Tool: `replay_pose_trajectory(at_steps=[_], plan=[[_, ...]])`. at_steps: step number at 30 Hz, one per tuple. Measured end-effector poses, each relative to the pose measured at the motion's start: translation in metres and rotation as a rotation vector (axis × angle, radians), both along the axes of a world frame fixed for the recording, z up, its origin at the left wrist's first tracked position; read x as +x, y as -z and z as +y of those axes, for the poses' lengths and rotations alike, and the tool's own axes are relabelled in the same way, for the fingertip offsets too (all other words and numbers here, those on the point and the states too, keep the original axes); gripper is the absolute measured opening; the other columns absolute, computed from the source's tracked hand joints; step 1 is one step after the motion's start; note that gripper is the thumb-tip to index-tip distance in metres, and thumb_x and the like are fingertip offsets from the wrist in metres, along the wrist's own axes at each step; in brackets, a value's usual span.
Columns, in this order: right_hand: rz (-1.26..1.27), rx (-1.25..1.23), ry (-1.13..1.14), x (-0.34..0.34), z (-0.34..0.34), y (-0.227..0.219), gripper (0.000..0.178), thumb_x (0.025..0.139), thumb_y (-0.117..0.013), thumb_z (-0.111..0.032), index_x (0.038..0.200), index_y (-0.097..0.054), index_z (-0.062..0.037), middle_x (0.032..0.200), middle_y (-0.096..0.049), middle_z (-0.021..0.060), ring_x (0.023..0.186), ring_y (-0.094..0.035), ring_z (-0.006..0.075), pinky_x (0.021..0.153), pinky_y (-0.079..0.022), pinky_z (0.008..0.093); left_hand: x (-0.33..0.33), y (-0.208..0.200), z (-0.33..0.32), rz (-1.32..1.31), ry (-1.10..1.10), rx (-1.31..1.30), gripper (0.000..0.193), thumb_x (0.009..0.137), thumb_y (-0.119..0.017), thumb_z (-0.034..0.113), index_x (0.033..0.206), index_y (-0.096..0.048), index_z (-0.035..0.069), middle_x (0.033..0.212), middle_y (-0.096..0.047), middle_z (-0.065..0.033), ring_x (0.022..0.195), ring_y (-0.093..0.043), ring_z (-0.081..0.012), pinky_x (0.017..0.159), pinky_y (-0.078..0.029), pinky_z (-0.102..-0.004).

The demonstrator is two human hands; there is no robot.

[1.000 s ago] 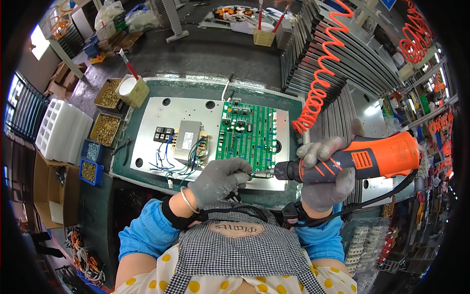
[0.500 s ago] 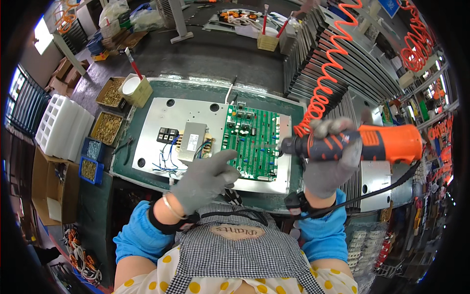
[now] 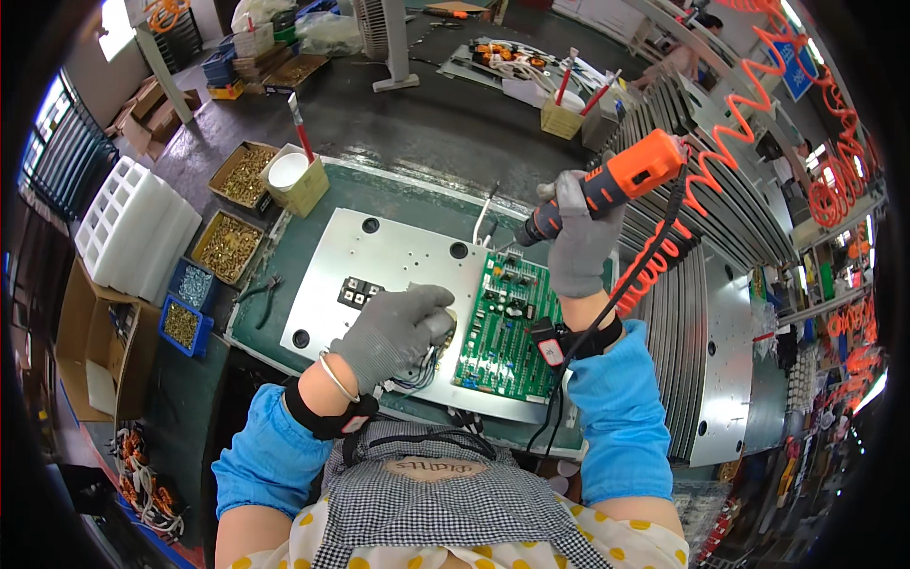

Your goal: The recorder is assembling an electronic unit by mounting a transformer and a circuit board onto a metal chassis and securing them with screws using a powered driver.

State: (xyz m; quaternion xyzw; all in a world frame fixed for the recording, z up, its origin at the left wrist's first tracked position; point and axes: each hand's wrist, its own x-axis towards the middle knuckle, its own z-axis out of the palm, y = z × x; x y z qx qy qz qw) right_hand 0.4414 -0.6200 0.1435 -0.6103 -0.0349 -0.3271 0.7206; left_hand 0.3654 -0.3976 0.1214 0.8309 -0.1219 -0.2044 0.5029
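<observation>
My left hand (image 3: 398,332), in a grey glove, has its fingers curled over the middle of a silver metal plate (image 3: 332,256). It covers the place where the transformer stood, and whatever the fingers hold is hidden. Blue and dark wires (image 3: 417,373) come out below it. My right hand (image 3: 580,242), also gloved, is wrapped round an orange and black power screwdriver (image 3: 607,185). The tool's nose points left and down, close to the far edge of a green circuit board (image 3: 507,332) on the plate. A small black terminal block (image 3: 360,292) sits beside my left hand.
Screw boxes (image 3: 227,245), blue bins (image 3: 184,324), pliers (image 3: 261,299) and a white foam block (image 3: 137,232) lie left. A carton holding a white cup (image 3: 288,171) stands behind. Stacked metal panels (image 3: 678,322) and a coiled red hose (image 3: 720,156) are right. Another person (image 3: 684,57) is far right.
My right hand has raised the screwdriver away from me and turned its rear end upward. My left hand has moved onto the transformer, now hidden. The whole view has shifted.
</observation>
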Motion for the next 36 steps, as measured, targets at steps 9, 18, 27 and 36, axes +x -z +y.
replay_pose_trajectory(at_steps=[9,18,27,36], plan=[[0.089,-0.004,-0.069,0.003,0.013,-0.005,0.070,0.078,-0.067,-0.001,0.138,-0.031,-0.0026,0.085,-0.058,0.0039,0.067,-0.058,0.0111,0.056,-0.049,0.0249,0.024,-0.020,0.006,0.521,0.036,-0.180,0.038,0.090,-0.065,0.020,0.119,-0.058,-0.003,0.072,-0.061,-0.0044,0.056,-0.055,-0.0078,0.054,-0.046,-0.0217],[0.156,-0.074,-0.066,0.001,0.019,-0.011,0.066,0.081,-0.062,-0.005,0.139,-0.030,-0.0013,0.091,-0.059,0.0075,0.077,-0.064,0.0177,0.068,-0.054,0.0329,0.034,-0.011,0.018,0.445,0.280,-0.248,0.045,0.086,-0.067,0.017,0.121,-0.054,-0.008,0.078,-0.065,-0.0060,0.061,-0.058,-0.0079,0.055,-0.049,-0.0216],[0.206,-0.160,-0.282,0.016,0.009,-0.008,0.060,0.077,-0.064,-0.001,0.131,-0.036,-0.0053,0.090,-0.058,0.0068,0.079,-0.063,0.0187,0.074,-0.053,0.0343,0.040,-0.022,0.009,0.551,0.173,-0.185,0.037,0.087,-0.066,0.016,0.114,-0.058,-0.007,0.084,-0.068,-0.0098,0.061,-0.061,-0.0083,0.054,-0.049,-0.0222],[0.236,-0.105,-0.289,0.035,0.018,-0.008,0.044,0.077,-0.070,-0.009,0.115,-0.047,-0.0051,0.084,-0.058,0.0021,0.067,-0.057,0.0091,0.056,-0.049,0.0240,0.037,-0.014,0.010,0.561,0.153,-0.276,0.035,0.087,-0.065,0.014,0.114,-0.057,-0.006,0.083,-0.067,-0.0088,0.067,-0.064,-0.0098,0.059,-0.052,-0.0225]])
